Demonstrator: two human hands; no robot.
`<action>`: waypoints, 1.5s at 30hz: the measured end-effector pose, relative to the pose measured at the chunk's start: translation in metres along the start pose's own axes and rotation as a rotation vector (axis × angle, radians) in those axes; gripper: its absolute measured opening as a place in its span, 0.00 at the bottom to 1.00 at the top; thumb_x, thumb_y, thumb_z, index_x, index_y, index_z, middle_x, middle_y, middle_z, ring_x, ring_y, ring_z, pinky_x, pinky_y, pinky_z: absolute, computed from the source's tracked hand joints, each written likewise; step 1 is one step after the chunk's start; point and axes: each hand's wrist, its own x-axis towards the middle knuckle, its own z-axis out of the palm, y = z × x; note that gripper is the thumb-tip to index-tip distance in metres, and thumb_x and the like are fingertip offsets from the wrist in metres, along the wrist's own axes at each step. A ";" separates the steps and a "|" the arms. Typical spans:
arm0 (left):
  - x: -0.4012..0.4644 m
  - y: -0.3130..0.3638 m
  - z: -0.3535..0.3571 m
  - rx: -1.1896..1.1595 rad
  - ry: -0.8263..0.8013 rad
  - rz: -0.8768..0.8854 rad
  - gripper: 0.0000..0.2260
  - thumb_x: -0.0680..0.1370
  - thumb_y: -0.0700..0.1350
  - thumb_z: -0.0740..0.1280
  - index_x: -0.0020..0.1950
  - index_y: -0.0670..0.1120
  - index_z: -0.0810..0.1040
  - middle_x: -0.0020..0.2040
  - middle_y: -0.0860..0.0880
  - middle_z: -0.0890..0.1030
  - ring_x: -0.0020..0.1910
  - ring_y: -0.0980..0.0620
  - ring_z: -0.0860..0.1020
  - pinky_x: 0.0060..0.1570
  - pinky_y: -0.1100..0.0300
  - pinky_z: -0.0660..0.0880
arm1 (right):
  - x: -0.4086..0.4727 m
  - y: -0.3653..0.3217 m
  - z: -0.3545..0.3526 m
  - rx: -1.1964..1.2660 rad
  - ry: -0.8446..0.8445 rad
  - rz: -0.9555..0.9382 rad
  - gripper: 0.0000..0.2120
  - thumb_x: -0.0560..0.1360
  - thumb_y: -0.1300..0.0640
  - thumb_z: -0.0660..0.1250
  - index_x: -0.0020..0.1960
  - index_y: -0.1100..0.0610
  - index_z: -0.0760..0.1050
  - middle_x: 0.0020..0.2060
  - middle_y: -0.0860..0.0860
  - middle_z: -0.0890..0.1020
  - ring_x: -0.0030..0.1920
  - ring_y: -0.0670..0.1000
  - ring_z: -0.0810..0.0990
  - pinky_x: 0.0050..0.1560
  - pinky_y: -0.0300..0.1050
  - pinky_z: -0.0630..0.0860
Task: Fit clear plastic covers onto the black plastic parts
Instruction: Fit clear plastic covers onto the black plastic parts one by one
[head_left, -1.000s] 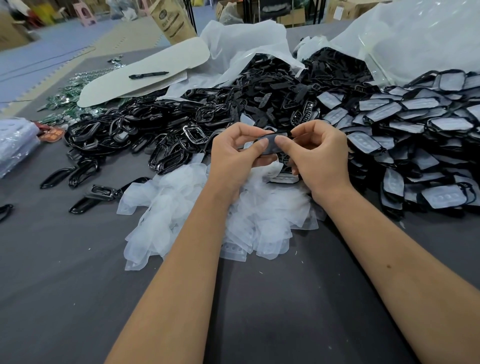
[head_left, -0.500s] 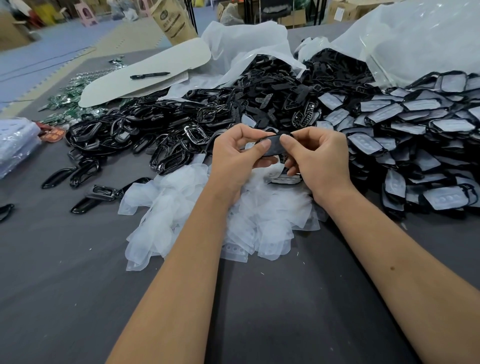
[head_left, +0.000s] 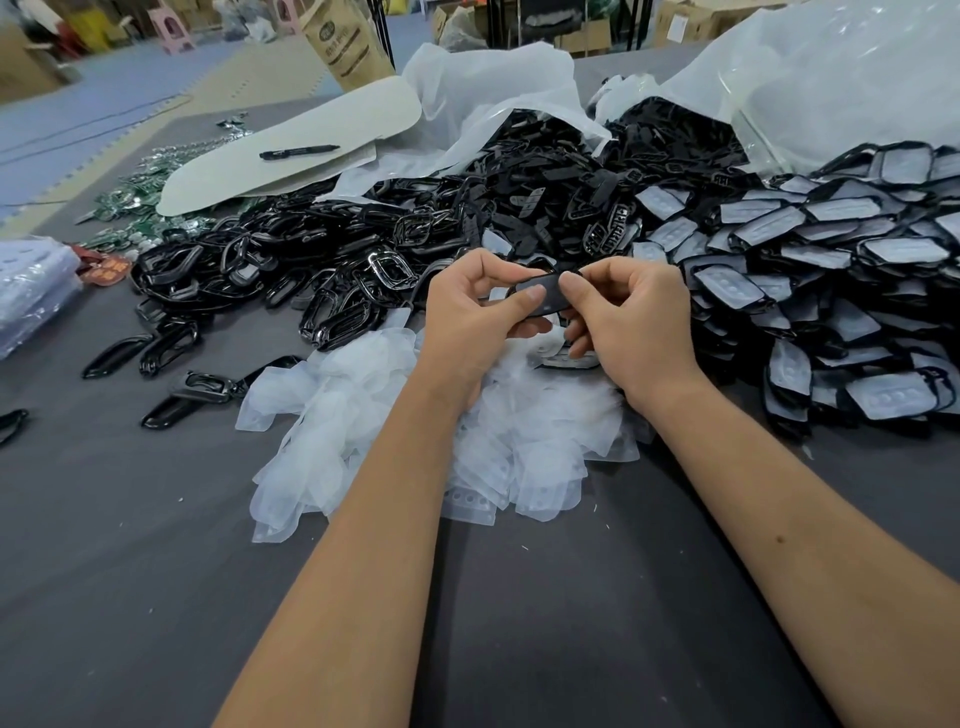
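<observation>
Both hands pinch one black part (head_left: 546, 295) above clear cover pile (head_left: 415, 447): left hand (head_left: 475, 317), right hand (head_left: 631, 317). Cover probably on it, unclear. Light, stiff rim; cover thin, flexy. Grip edges.

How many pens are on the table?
1: a black pen lies on the pale card sheet at the far left of the table, behind the black parts. Others could be hidden under the piles.

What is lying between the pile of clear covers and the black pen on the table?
In the head view, a heap of loose black plastic parts lies between the clear covers and the black pen, which rests on pale card.
</observation>
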 end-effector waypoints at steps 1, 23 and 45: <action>0.000 0.000 0.000 0.011 0.007 -0.001 0.08 0.76 0.30 0.74 0.45 0.41 0.78 0.49 0.39 0.85 0.35 0.44 0.85 0.33 0.62 0.80 | -0.001 -0.001 0.001 -0.022 0.006 -0.010 0.06 0.81 0.61 0.71 0.46 0.61 0.82 0.27 0.52 0.83 0.25 0.51 0.82 0.26 0.43 0.79; 0.001 0.001 -0.006 -0.057 -0.042 -0.051 0.10 0.76 0.31 0.74 0.44 0.45 0.78 0.45 0.45 0.87 0.31 0.47 0.83 0.32 0.64 0.78 | -0.001 -0.005 0.001 0.054 -0.033 0.012 0.07 0.81 0.64 0.68 0.46 0.63 0.83 0.30 0.54 0.84 0.26 0.52 0.81 0.24 0.42 0.76; 0.003 -0.002 -0.001 -0.052 -0.015 -0.039 0.04 0.79 0.31 0.69 0.48 0.38 0.79 0.47 0.36 0.85 0.32 0.45 0.83 0.31 0.65 0.77 | -0.004 -0.007 0.000 -0.119 0.028 -0.043 0.08 0.80 0.63 0.67 0.43 0.60 0.81 0.29 0.51 0.83 0.25 0.52 0.82 0.22 0.44 0.77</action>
